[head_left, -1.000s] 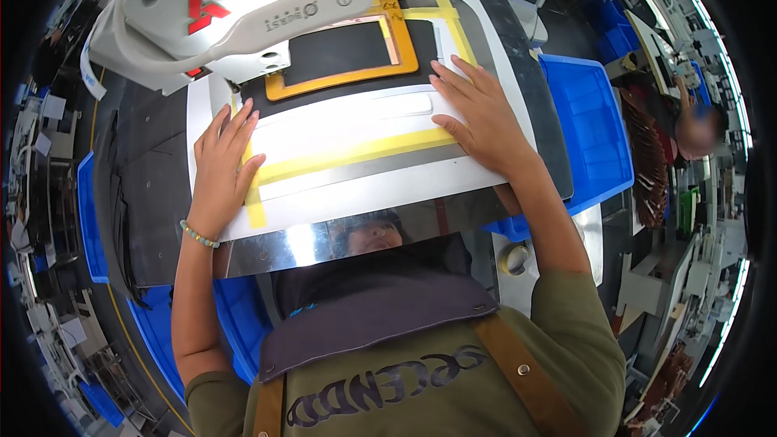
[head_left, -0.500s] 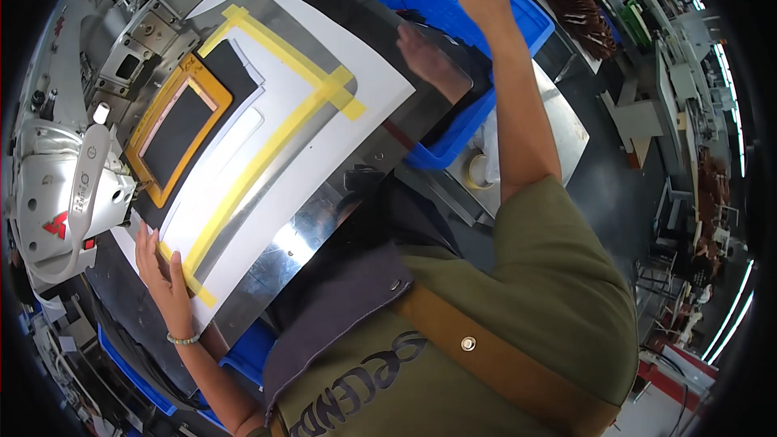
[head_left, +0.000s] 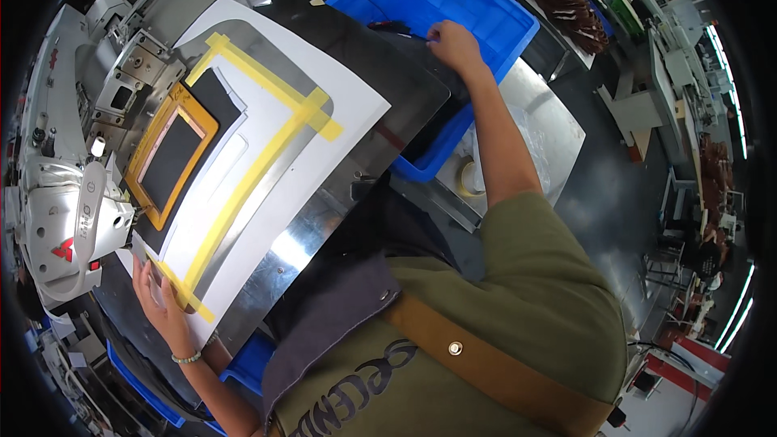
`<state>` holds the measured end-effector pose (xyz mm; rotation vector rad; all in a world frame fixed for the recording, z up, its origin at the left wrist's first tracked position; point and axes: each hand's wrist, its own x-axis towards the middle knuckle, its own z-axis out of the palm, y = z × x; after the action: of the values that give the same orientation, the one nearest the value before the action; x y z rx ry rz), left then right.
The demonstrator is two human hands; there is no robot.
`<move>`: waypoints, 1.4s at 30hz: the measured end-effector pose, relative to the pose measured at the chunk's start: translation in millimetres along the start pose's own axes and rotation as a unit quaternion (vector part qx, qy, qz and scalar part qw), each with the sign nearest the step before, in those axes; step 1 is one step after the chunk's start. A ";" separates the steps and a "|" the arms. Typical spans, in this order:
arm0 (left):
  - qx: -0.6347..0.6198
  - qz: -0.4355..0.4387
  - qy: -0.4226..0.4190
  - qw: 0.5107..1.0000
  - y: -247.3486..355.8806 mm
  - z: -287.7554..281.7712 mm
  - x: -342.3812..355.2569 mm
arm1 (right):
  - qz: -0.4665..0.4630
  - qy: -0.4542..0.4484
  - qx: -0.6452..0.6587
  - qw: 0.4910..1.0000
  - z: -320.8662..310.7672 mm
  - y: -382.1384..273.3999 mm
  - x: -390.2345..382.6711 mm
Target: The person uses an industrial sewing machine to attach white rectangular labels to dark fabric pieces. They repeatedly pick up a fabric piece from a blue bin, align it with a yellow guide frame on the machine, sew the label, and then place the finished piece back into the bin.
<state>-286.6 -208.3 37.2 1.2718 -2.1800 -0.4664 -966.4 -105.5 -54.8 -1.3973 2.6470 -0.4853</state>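
Observation:
My left hand [head_left: 164, 305] lies with fingers stretched along the near-left end of a white sheet [head_left: 353, 113]. A grey plate bordered with yellow tape [head_left: 235, 210] sits on that sheet. On the plate, an orange-yellow frame [head_left: 206, 121] surrounds a black panel [head_left: 172, 150], close to the sewing machine's metal parts. My right hand [head_left: 455, 47] is at the blue bin [head_left: 518, 24], its fingers curled together beside dark material [head_left: 405, 30] at the bin's near-left side. Whatever those fingers hold is hidden.
A white sewing machine [head_left: 61, 218] stands at the left. The shiny metal table [head_left: 299, 251] runs beneath the sheet. Right of the bin, a pale side table [head_left: 558, 125] carries a tape roll [head_left: 468, 180] and clear plastic. A bundle of brown strips [head_left: 558, 0] lies beyond the bin.
My right hand has come down and left from the bin's far side, and its fingers have curled in. The left hand stays at the sheet's end. The whole view has shifted slightly.

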 end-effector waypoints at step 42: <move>0.054 0.006 0.020 0.998 -41.9 21.2 49.3 | -0.281 0.078 0.045 0.955 71.3 -17.7 -1.4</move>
<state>-290.7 -271.5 12.1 1.3126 -2.2040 -0.3201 -934.5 -130.0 -116.3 -2.1589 2.2580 -0.7838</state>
